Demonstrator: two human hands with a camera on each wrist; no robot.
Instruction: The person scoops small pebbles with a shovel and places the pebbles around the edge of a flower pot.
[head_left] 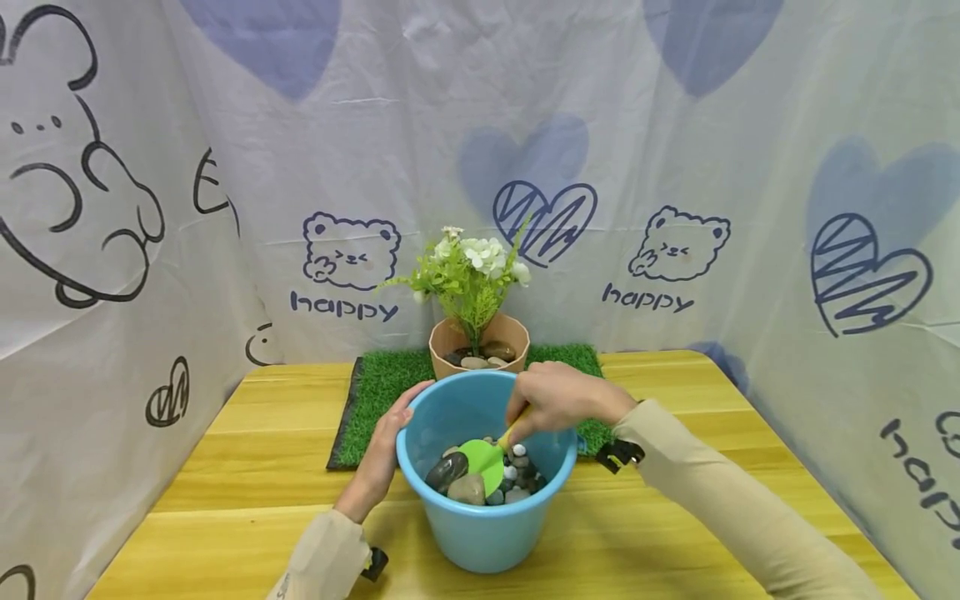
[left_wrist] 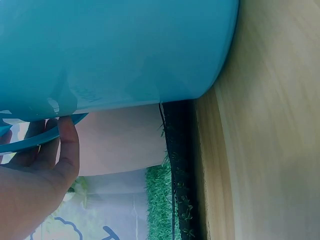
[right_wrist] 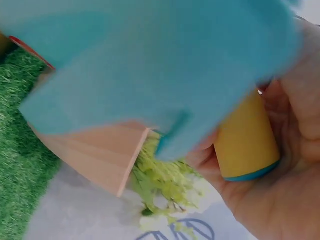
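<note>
A light-blue bucket [head_left: 487, 533] stands on the wooden table, with pebbles and larger stones [head_left: 467, 489] in its bottom. My left hand [head_left: 388, 442] holds the bucket at its left rim; in the left wrist view its fingers [left_wrist: 68, 145] are bent at the blue rim. Reaching into the bucket from the right, my right hand [head_left: 558, 396] grips a small shovel by its yellow handle [right_wrist: 247, 140]. The shovel's green blade [head_left: 483, 464] points down among the stones, beside a dark stone [head_left: 447, 472].
Behind the bucket, a peach flowerpot [head_left: 442, 354] holds white flowers [head_left: 483, 257], green leaves and several stones. It stands on a green turf mat [head_left: 393, 375]. The wooden table [head_left: 247, 475] is bordered by printed white cloth [head_left: 420, 167] at the back and sides.
</note>
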